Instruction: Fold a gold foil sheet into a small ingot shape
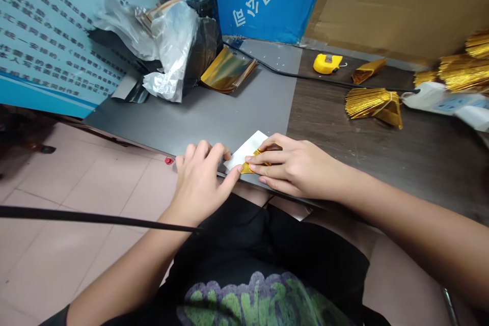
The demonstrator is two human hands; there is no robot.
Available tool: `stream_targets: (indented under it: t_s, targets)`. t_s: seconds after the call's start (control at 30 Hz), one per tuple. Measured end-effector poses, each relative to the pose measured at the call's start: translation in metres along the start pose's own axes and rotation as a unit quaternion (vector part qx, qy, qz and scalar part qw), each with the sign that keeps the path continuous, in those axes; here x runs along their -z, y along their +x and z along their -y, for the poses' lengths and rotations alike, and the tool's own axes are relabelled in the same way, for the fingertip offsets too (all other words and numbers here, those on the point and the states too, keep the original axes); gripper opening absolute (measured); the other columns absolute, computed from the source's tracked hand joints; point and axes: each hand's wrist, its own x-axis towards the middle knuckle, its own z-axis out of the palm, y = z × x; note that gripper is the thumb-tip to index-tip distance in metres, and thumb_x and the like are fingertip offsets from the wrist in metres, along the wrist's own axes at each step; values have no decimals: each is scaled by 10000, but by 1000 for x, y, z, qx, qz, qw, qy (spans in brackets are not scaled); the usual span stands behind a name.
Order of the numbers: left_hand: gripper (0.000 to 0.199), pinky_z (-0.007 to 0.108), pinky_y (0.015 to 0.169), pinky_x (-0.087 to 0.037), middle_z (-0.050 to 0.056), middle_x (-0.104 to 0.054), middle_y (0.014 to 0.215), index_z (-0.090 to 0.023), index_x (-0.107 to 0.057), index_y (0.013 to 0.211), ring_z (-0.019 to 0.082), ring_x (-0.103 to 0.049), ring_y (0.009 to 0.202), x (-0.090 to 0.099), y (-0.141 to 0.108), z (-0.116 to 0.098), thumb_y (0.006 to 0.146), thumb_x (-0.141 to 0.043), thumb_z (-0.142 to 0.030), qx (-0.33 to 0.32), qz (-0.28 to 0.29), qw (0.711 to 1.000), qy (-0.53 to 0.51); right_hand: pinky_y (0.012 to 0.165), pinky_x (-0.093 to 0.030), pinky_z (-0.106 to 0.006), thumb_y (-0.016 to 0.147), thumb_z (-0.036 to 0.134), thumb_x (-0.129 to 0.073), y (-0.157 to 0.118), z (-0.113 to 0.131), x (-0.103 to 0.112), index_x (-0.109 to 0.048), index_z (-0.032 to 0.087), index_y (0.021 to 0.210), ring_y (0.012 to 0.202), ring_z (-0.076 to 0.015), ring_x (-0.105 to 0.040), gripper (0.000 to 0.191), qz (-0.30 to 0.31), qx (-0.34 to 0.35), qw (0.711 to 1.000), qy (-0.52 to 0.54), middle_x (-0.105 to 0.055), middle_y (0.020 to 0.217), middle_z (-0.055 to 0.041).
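Note:
A small sheet of gold paper point(245, 150), white side up, lies at the desk's front edge with its near edge folded over to show gold. My right hand point(292, 165) presses that fold, fingertips close together on the gold strip. My left hand point(202, 175) is at the sheet's left corner. Its thumb tip is on the gold fold and its index finger is beside the white edge, while the other fingers are bent and slightly apart. The paper under the right fingers is hidden.
A stack of gold sheets point(228, 69) lies beside a crumpled plastic bag point(173, 46). A black cable point(282, 72) crosses the desk behind my hands. At the right are a yellow tape measure point(327, 63), a folded gold piece point(369, 70) and a tied gold bundle point(372, 104). Cardboard point(397, 7) stands behind.

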Motion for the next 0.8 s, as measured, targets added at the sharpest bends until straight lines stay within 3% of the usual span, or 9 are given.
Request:
stream_targets:
  t_s: [0.1,0.23,0.37,0.5,0.67,0.8]
  targets:
    - [181,381,807,-316,11,-575,907,-263,-627,935,214,-491,873,-5,-6,7,918,-591,-440,-21,-40,998,-38,761,-574,-401,1040,294,-505,0,0,0,-770,182,1163,1110,-286,-586,313,3,-1,1000,4,-729,1252,-37]
    - [68,364,811,-365,-8,-593,834,-226,-628,885,165,-527,832,-10,-12,16,925,-574,-224,-99,-113,984,-100,729,-560,-386,1048,288,-475,0,-1,0,-765,189,1175,1088,-278,-586,332,7,-2,1000,5,-726,1259,-33]
    - [170,334,805,-438,22,-626,944,-203,-659,1025,146,-571,879,-11,-14,17,898,-590,-113,-188,-191,955,-126,692,-540,-368,1044,301,-488,-1,-1,0,-775,192,1149,1069,-279,-586,325,-5,5,1000,-7,-734,1236,-34]
    - [297,365,849,-448,51,-690,1091,-195,-649,1165,200,-601,1020,-18,-14,15,870,-662,-163,-279,-171,944,-49,702,-540,-370,1050,306,-480,-1,0,0,-775,203,1161,1077,-272,-578,332,-6,-4,1000,-5,-730,1245,-41]
    - [402,381,912,-480,66,-710,1117,-194,-635,1209,228,-600,1087,-35,-14,23,822,-741,-207,-298,-201,932,-38,736,-547,-377,1040,313,-498,-2,-3,-2,-771,210,1180,1101,-277,-568,323,2,-5,1000,12,-727,1245,-61]
    - [431,415,921,-479,93,-688,1067,-199,-656,1198,261,-571,1087,-46,-15,26,817,-763,-370,-300,-233,925,-1,752,-547,-377,1034,326,-520,-4,-7,-3,-763,228,1202,1118,-282,-559,311,7,-12,999,39,-730,1246,-50]
